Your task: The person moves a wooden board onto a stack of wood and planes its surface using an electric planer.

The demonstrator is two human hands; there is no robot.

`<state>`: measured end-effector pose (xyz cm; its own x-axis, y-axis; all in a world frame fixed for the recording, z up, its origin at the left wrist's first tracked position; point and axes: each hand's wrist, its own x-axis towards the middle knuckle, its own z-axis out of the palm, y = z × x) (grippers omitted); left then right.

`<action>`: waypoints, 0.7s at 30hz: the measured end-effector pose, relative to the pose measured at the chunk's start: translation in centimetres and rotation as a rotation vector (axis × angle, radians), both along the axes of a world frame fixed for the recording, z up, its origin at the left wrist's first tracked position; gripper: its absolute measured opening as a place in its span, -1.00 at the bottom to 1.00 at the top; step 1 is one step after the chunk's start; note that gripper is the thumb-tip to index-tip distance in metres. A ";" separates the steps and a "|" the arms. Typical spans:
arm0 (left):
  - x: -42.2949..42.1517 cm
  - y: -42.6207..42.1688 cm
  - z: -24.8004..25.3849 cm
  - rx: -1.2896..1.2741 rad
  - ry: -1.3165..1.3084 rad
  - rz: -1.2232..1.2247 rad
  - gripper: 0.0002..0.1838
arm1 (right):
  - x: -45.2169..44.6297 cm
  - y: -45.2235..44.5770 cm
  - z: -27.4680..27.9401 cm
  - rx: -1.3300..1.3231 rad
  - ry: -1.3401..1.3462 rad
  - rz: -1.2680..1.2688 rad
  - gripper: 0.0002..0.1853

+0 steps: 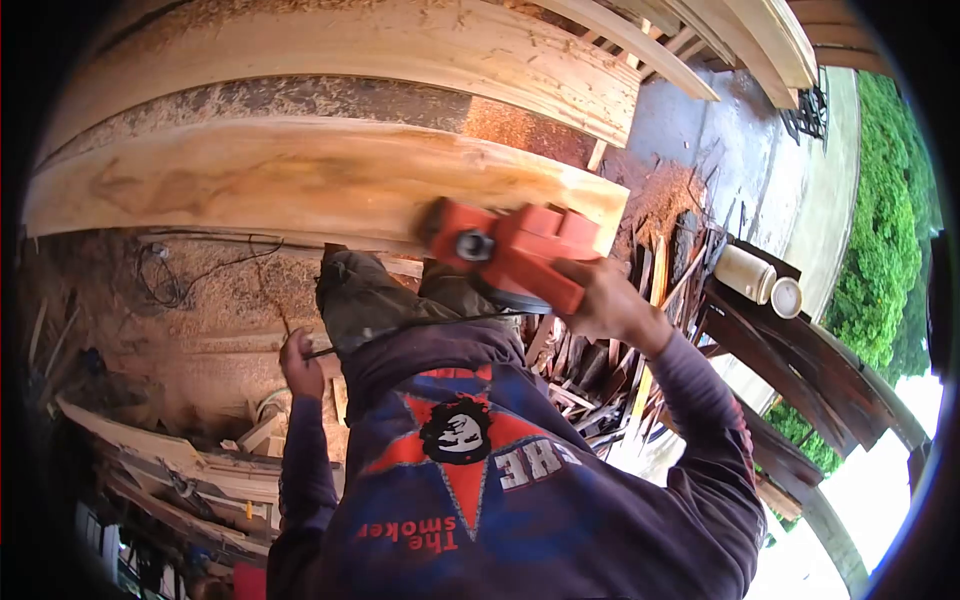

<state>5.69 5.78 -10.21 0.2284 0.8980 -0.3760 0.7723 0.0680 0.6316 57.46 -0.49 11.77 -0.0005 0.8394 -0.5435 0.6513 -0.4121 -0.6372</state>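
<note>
A red power planer [520,250] rests on the near edge of a long wooden plank [300,180], toward the plank's right end. My right hand [610,305] is wrapped round the planer's rear handle. Down at the left, beside my leg, my left hand [302,362] is closed round a dark cord [330,351], which runs across my waist toward the planer. The front of the planer is slightly blurred.
Another wide board [350,50] lies beyond the plank, with shavings around it. Scrap wood [590,370] is piled below the plank's right end. A white bucket [743,272] lies at the right. Loose cable [165,275] and stacked boards [200,470] are at the left.
</note>
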 end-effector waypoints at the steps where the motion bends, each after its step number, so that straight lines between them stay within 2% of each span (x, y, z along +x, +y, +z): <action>1: 3.2 0.0 1.7 0.034 -0.033 -0.029 -0.59 | 2.1 -2.6 -0.8 0.104 0.007 -0.011 -0.62; 2: 5.2 0.3 2.6 0.104 -0.008 -0.167 -0.67 | 3.9 -3.8 -0.3 0.052 -0.006 0.036 -0.68; 4: 7.0 -0.1 3.8 0.134 -0.019 -0.279 -0.71 | 5.6 -5.3 0.4 0.005 0.008 -0.003 -0.76; 6: 6.2 -1.3 2.3 0.160 -0.027 -0.308 -0.73 | 6.2 -5.2 0.3 0.023 0.018 0.051 -0.79; 10: 4.0 -3.4 1.7 0.051 0.040 -0.208 -0.67 | 4.4 -3.4 0.2 0.083 0.004 0.085 -0.81; 13: 2.5 -4.2 1.1 0.029 0.051 -0.119 -0.73 | 2.7 -1.7 -0.2 0.082 0.038 0.077 -0.81; 15: 1.5 -4.7 0.7 -0.074 0.061 -0.056 -0.80 | 1.7 -0.6 -0.4 0.101 0.053 0.081 -0.83; 21: -0.6 -6.6 -0.6 -0.020 0.110 0.042 -0.81 | -1.1 2.3 -0.4 0.076 0.057 0.084 -0.85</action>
